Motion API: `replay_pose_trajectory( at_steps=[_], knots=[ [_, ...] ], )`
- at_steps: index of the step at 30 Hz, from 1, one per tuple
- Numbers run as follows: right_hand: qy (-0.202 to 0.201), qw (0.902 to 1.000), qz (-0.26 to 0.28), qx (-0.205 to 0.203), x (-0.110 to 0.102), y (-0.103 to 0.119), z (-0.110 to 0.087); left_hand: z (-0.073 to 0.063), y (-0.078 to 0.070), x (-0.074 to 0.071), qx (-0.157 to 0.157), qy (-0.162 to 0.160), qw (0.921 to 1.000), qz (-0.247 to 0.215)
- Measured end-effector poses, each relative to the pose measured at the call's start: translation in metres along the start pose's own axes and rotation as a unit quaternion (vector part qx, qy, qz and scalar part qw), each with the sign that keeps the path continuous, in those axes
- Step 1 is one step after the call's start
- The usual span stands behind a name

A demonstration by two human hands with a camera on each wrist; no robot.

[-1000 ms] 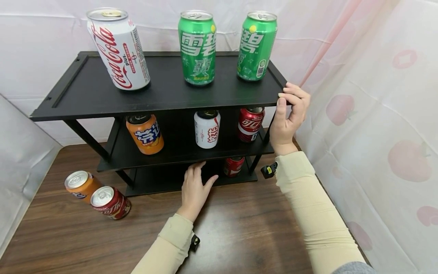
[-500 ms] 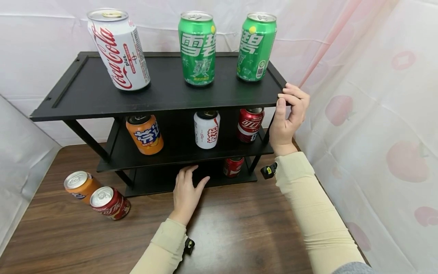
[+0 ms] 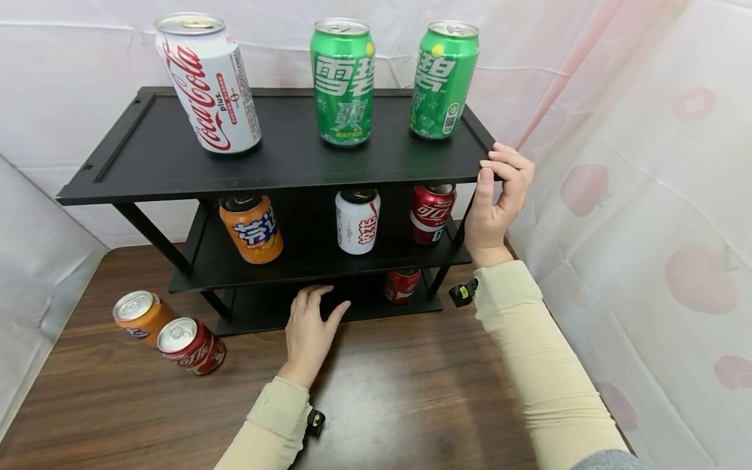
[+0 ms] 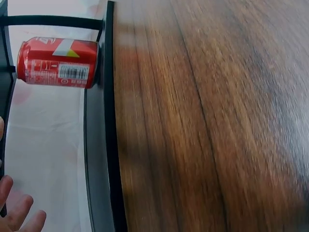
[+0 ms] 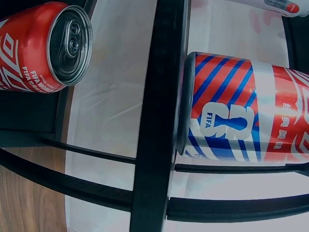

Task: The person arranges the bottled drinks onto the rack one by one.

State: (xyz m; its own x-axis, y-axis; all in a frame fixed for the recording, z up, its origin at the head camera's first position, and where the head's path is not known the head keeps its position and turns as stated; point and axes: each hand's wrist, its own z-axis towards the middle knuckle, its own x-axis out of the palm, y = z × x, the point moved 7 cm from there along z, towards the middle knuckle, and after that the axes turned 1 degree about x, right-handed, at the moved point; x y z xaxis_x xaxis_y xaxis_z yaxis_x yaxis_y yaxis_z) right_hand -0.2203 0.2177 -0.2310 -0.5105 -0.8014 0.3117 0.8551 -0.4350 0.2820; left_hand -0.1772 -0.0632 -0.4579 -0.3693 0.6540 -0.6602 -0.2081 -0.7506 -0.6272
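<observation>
My left hand (image 3: 308, 336) is before the gap between the middle and bottom boards of a black three-tier shelf (image 3: 282, 130). It holds nothing; its fingers are loosely extended and the thumb is spread. Its fingertips (image 4: 17, 212) also show in the left wrist view; whether they touch the shelf I cannot tell. At the top board's right front corner, my right hand (image 3: 499, 202) grips the edge. A red cola can (image 3: 402, 286) stands on the bottom tier, right of my left hand. On the middle tier are an orange Fanta can (image 3: 252, 232), a white can (image 3: 357, 225) and a red can (image 3: 431, 215).
Up top stand a white Coca-Cola can (image 3: 211, 91) and two Sprite cans, one central (image 3: 343, 85) and one right (image 3: 444, 81). Left of the shelf, an orange can (image 3: 141, 316) and a dark red can (image 3: 194, 349) stand on the wooden table (image 3: 405, 405). Pale curtains (image 3: 634, 215) surround it.
My left hand has shifted left and slightly back toward me, along the front of the bottom tier. The right hand keeps its hold on the shelf corner. The cans have stayed put.
</observation>
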Motion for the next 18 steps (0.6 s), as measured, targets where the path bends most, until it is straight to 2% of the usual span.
replay_pose_trajectory(
  at_steps=[5,18],
  knots=[
    [0.001,1.0000,-0.001,-0.004,-0.001,-0.002,0.000,0.001,0.002,-0.009,0.000,0.001,1.0000,0.005],
    [0.001,1.0000,-0.004,-0.004,-0.001,-0.004,-0.001,-0.001,0.010,-0.034,0.028,-0.043,0.9984,0.024]
  ],
)
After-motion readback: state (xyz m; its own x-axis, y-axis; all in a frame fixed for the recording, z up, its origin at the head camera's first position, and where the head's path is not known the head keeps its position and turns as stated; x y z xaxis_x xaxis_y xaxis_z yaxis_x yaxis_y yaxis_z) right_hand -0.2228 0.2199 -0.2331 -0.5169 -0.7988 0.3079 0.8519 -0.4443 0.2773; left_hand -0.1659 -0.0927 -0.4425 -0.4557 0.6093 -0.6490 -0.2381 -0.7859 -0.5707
